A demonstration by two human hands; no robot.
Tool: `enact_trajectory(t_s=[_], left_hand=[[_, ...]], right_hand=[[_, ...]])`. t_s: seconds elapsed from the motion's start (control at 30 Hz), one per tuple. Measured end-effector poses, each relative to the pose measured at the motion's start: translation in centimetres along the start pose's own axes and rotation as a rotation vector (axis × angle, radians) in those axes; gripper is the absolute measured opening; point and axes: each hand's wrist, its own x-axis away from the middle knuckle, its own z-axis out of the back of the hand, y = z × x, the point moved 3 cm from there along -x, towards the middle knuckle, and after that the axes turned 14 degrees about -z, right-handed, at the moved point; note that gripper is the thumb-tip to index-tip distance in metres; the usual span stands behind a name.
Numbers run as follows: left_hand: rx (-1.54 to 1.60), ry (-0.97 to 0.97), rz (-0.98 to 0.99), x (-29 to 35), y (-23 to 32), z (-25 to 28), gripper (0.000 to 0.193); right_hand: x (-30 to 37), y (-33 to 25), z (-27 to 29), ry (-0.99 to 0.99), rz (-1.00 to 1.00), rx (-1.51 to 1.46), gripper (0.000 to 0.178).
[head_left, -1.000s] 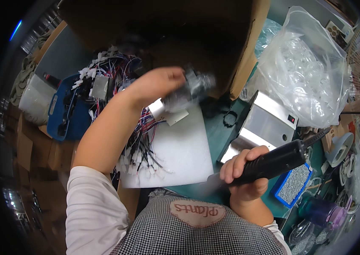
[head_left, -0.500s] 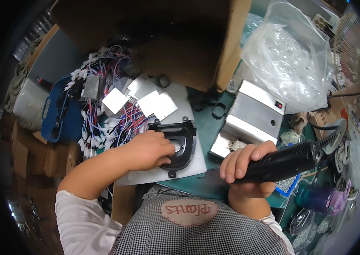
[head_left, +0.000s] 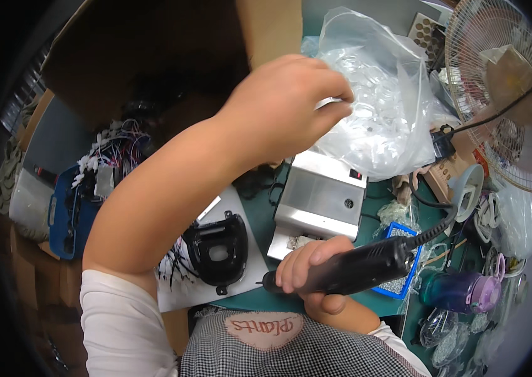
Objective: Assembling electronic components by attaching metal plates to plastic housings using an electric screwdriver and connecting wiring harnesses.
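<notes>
My left hand (head_left: 297, 100) is raised and reaches across to the open clear plastic bag (head_left: 373, 119), which is full of clear plastic pieces. Its thumb and index finger curl together; a pale sliver shows between them, and I cannot make out if it is a held piece or the bag behind. In my right hand (head_left: 313, 267) is a black electric screwdriver (head_left: 360, 270), its bit pointing left. Left of that bit, a glossy black plastic housing (head_left: 228, 242) with a hole in its middle lies on a white foam pad (head_left: 250, 251).
Beyond my right hand stands a silver screw feeder (head_left: 319, 195). A blue tray of screws (head_left: 398, 276), a purple bottle (head_left: 461, 289) and a fan (head_left: 504, 94) are at the right. Wire bundles (head_left: 121, 154), a blue basket (head_left: 65, 220) and a large cardboard box (head_left: 272, 31) occupy the left and back.
My left hand has left the black housing and swung up and right to the plastic bag. The housing now shows a different, hollow-looking side. The screwdriver stays in my right hand.
</notes>
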Motion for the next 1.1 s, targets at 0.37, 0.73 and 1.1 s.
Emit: enact_trajectory(t_s=[0.37,0.73,1.1], left_hand=[[0.112,-0.134,0.334,-9.4,-7.1,-12.8,0.034],[0.198,-0.404,0.506,-9.1,-6.9,-12.7,0.03],[0.768,0.147,0.702,-1.0,-2.9,-4.5,0.025]], right_hand=[[0.1,0.3,1.4,-0.045,-0.105,-0.144,0.057],[0.0,0.5,1.5,0.005,-0.094,-0.201,0.056],[0.2,1.0,1.0,0.097,-0.092,-0.165,0.062]])
